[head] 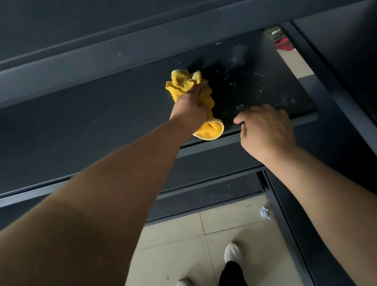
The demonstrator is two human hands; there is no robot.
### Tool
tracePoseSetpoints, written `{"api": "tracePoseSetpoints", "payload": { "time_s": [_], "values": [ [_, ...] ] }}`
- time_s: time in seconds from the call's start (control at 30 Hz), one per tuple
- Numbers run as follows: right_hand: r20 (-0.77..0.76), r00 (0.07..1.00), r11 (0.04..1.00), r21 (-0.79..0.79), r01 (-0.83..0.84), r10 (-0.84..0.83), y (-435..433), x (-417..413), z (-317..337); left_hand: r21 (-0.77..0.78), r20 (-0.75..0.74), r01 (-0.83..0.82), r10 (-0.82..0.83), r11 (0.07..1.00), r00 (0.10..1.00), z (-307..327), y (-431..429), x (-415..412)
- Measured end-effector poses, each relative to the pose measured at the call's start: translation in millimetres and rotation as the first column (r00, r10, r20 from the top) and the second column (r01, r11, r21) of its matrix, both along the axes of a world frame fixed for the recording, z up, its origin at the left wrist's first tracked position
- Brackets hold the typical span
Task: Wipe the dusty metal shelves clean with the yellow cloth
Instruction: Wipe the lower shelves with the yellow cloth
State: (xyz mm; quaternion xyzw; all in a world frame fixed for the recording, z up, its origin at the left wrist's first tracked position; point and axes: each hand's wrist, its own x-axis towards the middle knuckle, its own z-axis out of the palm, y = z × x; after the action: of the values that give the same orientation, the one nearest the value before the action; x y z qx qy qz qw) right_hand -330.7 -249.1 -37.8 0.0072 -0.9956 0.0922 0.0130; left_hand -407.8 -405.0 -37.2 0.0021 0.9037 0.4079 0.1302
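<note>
My left hand [191, 105] is shut on a bunched yellow cloth [184, 84] and presses it onto a dark metal shelf [116, 100]. One end of the cloth hangs over the shelf's front edge below my wrist. White dust specks [240, 54] cover the shelf's right part, beyond and beside the cloth. My right hand [266, 129] rests on the shelf's front edge near its right corner, fingers curled over the lip, holding no object.
Another shelf [104, 9] runs above, and lower shelves [212, 193] sit beneath. A dark upright post [345, 98] borders the right side. Beige floor tiles [170, 247], a crumpled paper scrap [265, 212] and my white shoes [233, 253] lie below.
</note>
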Motion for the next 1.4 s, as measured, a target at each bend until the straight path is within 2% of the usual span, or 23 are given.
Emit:
{"api": "tracePoseSetpoints", "payload": {
  "time_s": [0.07,0.13,0.23,0.3,0.33,0.37,0.4,0.43,0.47,0.5,0.57,0.63,0.67,0.7,0.77,0.83,1.0,1.13,1.3,1.4],
  "values": [
    [0.005,1.000,1.000,0.011,-0.007,0.007,-6,0,5,0.201,0.054,-0.117,0.109,0.973,0.993,13,-7,4],
    [0.006,1.000,0.999,0.029,-0.020,0.020,-16,-1,12,0.336,0.059,-0.154,0.142,0.929,0.988,27,-14,12],
    [-0.002,0.999,0.997,0.063,-0.048,0.048,-35,-3,19,0.465,0.015,-0.177,0.192,0.867,0.981,45,-25,22],
    [-0.012,0.998,0.996,0.065,-0.065,0.066,-49,-4,24,0.570,0.059,-0.240,0.252,0.786,0.966,52,-42,24],
    [-0.014,0.997,0.996,0.063,-0.070,0.071,-55,-5,25,0.568,0.076,-0.269,0.276,0.778,0.958,53,-54,25],
    [-0.011,0.997,0.995,0.064,-0.073,0.074,-61,-5,26,0.488,0.069,-0.276,0.279,0.828,0.958,52,-68,26],
    [-0.002,0.997,0.995,0.068,-0.079,0.079,-67,-4,27,0.303,0.033,-0.249,0.251,0.920,0.968,50,-81,29],
    [0.008,0.996,0.993,0.076,-0.086,0.085,-73,-3,28,0.073,-0.007,-0.228,0.229,0.971,0.973,46,-94,33],
    [0.019,0.996,0.992,0.086,-0.094,0.092,-78,-2,29,-0.089,-0.058,-0.243,0.239,0.966,0.969,42,-104,36],
    [0.028,0.995,0.990,0.095,-0.101,0.098,-83,-1,29,-0.137,-0.081,-0.270,0.261,0.953,0.962,39,-111,38],
    [0.043,0.993,0.987,0.107,-0.118,0.114,-92,3,29,-0.104,-0.100,-0.251,0.240,0.963,0.965,35,-112,43],
    [0.061,0.990,0.985,0.109,-0.132,0.126,-96,5,28,-0.262,-0.105,-0.065,0.038,0.963,0.994,30,-103,45],
    [0.070,0.989,0.985,0.109,-0.136,0.129,-96,6,28,-0.377,-0.079,0.033,-0.068,0.926,0.995,26,-99,47],
    [0.073,0.989,0.984,0.110,-0.138,0.130,-95,7,27,-0.474,-0.037,0.103,-0.136,0.875,0.990,20,-97,48],
    [0.071,0.988,0.983,0.113,-0.143,0.135,-92,8,26,-0.580,0.058,0.171,-0.170,0.796,0.984,8,-98,48],
    [0.074,0.986,0.982,0.110,-0.155,0.147,-88,7,21,-0.612,0.091,0.195,-0.176,0.767,0.980,-6,-107,49],
    [0.095,0.976,0.977,0.057,-0.203,0.197,-100,0,9,-0.685,0.045,0.149,-0.163,0.713,0.986,-19,-140,58],
    [0.099,0.960,0.964,0.015,-0.265,0.262,-128,-6,1,-0.716,0.027,0.049,-0.042,0.696,0.999,-23,-170,62],
    [0.102,0.945,0.950,0.007,-0.313,0.311,-154,-18,-5,-0.775,-0.036,-0.064,0.057,0.629,0.998,-26,-205,52],
    [0.100,0.949,0.953,0.009,-0.302,0.300,-156,-22,-7,-0.702,-0.094,-0.130,0.089,0.701,0.992,-28,-207,41]
  ]
}}
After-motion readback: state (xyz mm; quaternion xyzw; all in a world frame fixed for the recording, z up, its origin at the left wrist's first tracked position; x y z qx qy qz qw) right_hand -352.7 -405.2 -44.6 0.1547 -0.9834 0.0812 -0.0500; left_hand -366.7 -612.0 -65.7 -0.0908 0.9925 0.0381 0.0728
